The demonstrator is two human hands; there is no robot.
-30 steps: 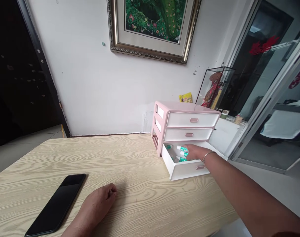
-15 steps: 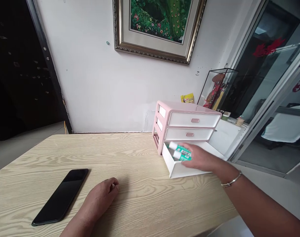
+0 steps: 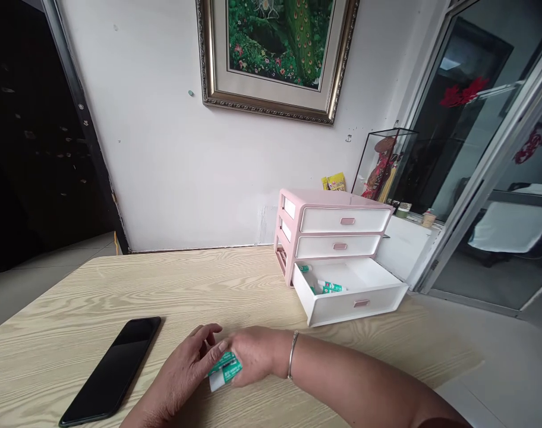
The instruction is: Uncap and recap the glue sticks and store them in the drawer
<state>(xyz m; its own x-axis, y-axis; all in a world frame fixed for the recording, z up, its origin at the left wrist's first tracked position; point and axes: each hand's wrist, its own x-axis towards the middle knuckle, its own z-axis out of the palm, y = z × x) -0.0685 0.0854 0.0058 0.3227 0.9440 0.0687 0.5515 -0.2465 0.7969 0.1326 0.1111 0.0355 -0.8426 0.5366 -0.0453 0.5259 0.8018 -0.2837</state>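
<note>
Two bare hands met over the near part of the pale wood-grain tabletop, just right of a black smartphone. Between them lay a small bundle of green-and-white tubes. Work in hand, by my reading: sorting these tubes at the table, away from the open drawer.

Grip: the right hand, a thin metal bangle on its wrist, looked closed on the bundle, pressing in from the right. The left hand sat alongside with its fingers loosely parted, its near edge beside or touching the tubes. Whether it bore any of their weight, I could not tell. The next move seemed to call for one firm hold, since the bundle sat awkwardly across both hands.

More tubes lay in the white bottom drawer, pulled out of a pink three-drawer organizer. One sat further back, toward the drawer's left corner.

Hard to make out: the tube labels were unreadable, and the contents were unknown. The hands hid part of the bundle, so I could not count it. The upper two drawers were shut, their contents hidden.
</note>
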